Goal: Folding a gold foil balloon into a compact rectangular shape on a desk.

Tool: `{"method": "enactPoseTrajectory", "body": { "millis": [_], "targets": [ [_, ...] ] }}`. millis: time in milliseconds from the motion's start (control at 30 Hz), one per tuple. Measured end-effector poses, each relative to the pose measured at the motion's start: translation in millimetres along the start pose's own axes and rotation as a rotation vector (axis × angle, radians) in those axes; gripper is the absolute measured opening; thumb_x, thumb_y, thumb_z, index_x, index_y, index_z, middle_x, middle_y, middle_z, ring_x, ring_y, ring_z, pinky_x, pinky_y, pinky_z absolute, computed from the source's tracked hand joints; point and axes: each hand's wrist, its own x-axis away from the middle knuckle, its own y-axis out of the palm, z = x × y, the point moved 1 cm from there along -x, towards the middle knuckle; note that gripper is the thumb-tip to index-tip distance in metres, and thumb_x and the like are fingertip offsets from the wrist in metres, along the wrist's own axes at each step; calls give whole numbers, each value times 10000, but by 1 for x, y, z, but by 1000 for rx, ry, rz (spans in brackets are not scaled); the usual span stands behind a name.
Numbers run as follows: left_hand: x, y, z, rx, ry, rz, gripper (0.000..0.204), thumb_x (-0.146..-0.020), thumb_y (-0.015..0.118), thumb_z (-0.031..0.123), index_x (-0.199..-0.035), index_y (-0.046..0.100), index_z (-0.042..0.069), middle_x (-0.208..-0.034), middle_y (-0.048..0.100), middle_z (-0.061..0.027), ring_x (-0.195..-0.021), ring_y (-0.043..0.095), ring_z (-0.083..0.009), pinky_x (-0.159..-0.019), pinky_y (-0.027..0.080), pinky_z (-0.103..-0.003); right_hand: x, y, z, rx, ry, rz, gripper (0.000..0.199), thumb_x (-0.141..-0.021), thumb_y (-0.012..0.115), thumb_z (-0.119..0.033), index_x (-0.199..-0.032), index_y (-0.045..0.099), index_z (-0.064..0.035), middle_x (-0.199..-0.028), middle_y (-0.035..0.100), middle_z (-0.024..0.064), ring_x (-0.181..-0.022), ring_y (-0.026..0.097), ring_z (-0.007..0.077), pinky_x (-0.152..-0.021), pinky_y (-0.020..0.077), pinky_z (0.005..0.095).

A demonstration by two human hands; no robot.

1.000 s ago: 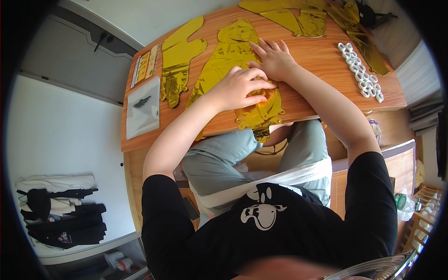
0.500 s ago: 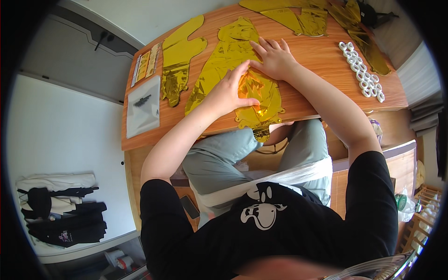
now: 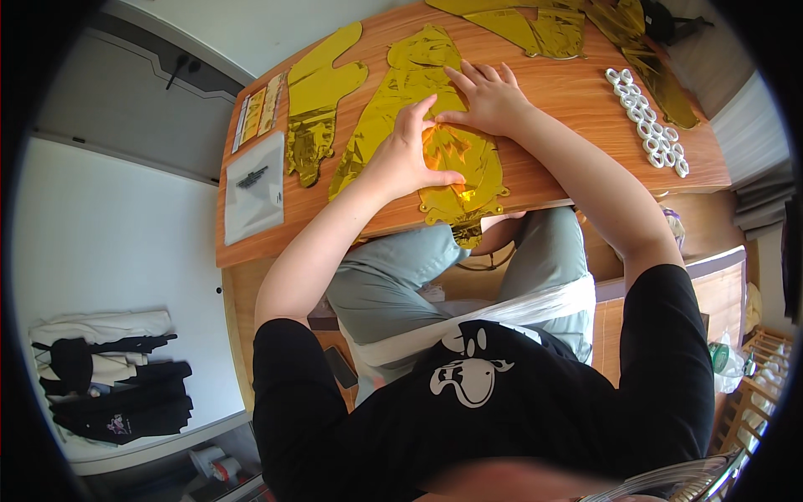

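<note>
The step in hand appears to be flattening the creased gold foil (image 3: 479, 159) on the wooden table (image 3: 569, 96), left hand (image 3: 401, 159) wide between thumb and fingers, right hand (image 3: 493, 107) splayed across its edge, the next move probably requiring even pressure from all 2 hands.

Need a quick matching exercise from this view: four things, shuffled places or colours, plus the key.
1. White rings
2. Clear plastic bag
3. Left hand
4. Door

A. Near left corner of the table
B. Grey
C. Right end of the table
D. At the gold foil

Pairs: 1-C, 2-A, 3-D, 4-B
</note>
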Motion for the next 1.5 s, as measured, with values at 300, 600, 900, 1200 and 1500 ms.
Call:
{"method": "enactPoseTrajectory", "body": {
  "millis": [300, 600, 900, 1200, 1500],
  "targets": [
    [7, 0, 5, -107, 17, -112, 1342, -612, 938, 588, -1607, 175, 108, -1609, 248, -286, -1497, 308, -452, -1216, 338, -512, 1, -3, -2, 33, -2, -27, 986, -880, 505, -815, -1624, 307, -198, -1631, 382, 162, -1522, 323, 333, -1249, 188, 567],
    [4, -6, 13, -146, 13, -196, 1434, -584, 918, 662, -1637, 122, 102, -1624, 227, -287, -1512, 278, -456, -1229, 300, -536, -1, 0, 1, 22, -2, -16, 965, -889, 507, -799, -1623, 313, -204, -1634, 380, 162, -1526, 319, 331, -1248, 182, 570],
    [-13, -16, -18, -74, 81, 66, 1130, -716, 930, 454, -1567, 289, 78, -1457, 481, -229, -1365, 513, -354, -1115, 459, -464, 1, -1, -1, 3, -4, -2, 1029, -849, 507, -854, -1617, 321, -195, -1614, 404, 162, -1516, 330, 338, -1230, 198, 610],
    [-14, -14, -18, -130, 97, -68, 1087, -721, 926, 446, -1563, 313, 134, -1458, 528, -219, -1353, 532, -384, -1140, 428, -472, -1, -1, -1, -2, -6, -39, 1061, -850, 444, -889, -1629, 306, -182, -1641, 360, 172, -1527, 307, 338, -1242, 159, 593],
    [-14, -14, -18, -261, 146, 7, 1057, -725, 867, 583, -1530, 349, 133, -1412, 601, -162, -1340, 555, -347, -1233, 176, -653, 0, 4, 1, 6, -7, 13, 1034, -844, 506, -859, -1610, 334, -186, -1610, 406, 147, -1509, 340, 335, -1230, 202, 606]
  ]
}}
